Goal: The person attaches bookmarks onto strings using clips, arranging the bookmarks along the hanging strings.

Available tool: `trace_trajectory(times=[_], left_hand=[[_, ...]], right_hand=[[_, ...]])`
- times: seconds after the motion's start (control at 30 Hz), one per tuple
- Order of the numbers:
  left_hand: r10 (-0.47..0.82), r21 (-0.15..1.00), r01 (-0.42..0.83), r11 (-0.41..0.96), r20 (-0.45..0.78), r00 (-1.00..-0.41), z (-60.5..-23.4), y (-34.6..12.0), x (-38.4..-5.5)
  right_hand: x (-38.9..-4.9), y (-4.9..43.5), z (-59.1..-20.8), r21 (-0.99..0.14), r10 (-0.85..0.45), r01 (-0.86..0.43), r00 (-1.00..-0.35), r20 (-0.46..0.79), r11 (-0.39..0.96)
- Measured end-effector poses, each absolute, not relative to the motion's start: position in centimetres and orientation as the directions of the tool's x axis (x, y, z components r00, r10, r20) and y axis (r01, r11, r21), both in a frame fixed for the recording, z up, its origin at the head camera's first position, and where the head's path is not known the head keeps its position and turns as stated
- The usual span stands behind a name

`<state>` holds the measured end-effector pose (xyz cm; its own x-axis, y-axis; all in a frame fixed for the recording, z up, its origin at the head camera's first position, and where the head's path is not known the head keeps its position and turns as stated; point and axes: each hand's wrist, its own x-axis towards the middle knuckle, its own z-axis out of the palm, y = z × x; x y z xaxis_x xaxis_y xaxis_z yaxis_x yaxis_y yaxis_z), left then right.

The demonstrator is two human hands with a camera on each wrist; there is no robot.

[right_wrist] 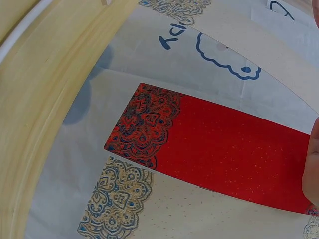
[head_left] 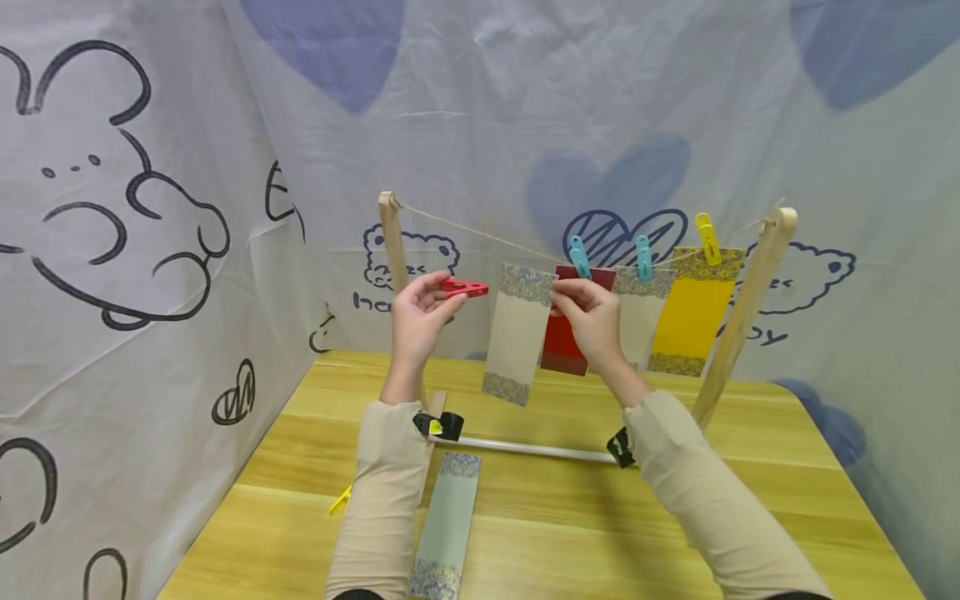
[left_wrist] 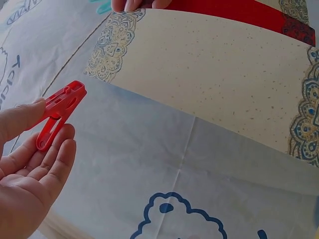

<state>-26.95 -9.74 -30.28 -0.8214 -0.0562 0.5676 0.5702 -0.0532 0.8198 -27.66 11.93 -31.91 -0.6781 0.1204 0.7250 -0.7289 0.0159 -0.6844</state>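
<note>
My left hand (head_left: 418, 321) pinches a red clothespin (head_left: 467, 288) between thumb and fingers, left of a cream paper card (head_left: 516, 337). In the left wrist view the clothespin (left_wrist: 64, 110) points toward the card's patterned end, near the string. My right hand (head_left: 597, 321) pinches the card at its upper right edge, so it hangs slightly tilted in front of the string (head_left: 468, 227). Just behind that hand a red card (head_left: 564, 337) hangs from a blue clothespin (head_left: 579, 257). Lace-like blue and gold bands mark both ends of the cream card.
Farther right hang another cream card (head_left: 637, 312) under a blue clothespin (head_left: 643, 258) and a yellow card (head_left: 686, 321) under a yellow clothespin (head_left: 707, 239). Wooden posts hold the string. A pale green card (head_left: 450, 521) and a yellow clothespin (head_left: 341, 499) lie on the table (head_left: 555, 533).
</note>
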Motion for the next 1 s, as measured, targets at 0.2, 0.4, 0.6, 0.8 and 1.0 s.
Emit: trace_trajectory(times=[0.2,0.4,0.6,0.8,1.0], left_hand=[[-0.041,0.815,0.579,-0.028,0.578,-0.815,-29.5,-9.3,-27.4],[-0.013,0.779,0.625,0.051,0.627,-0.779,-28.4,-8.9,-27.6],[0.023,0.74,0.666,0.095,0.668,-0.744,-26.9,-8.5,-28.0],[0.073,0.725,0.677,0.123,0.674,-0.735,-25.4,-7.8,-28.3],[0.07,0.706,0.688,0.168,0.688,-0.723,-24.3,-7.3,-28.5]], right_hand=[[-27.7,11.9,-31.6,-0.679,0.13,-0.734,-0.671,0.73,0.017],[-27.3,11.7,-31.0,-0.691,0.131,-0.723,-0.683,0.718,0.02],[-28.0,12.0,-31.6,-0.692,0.153,-0.72,-0.679,0.718,0.052],[-27.4,11.7,-30.8,-0.694,0.162,-0.719,-0.68,0.715,0.043],[-26.2,11.3,-29.6,-0.697,0.168,-0.715,-0.68,0.713,0.064]])
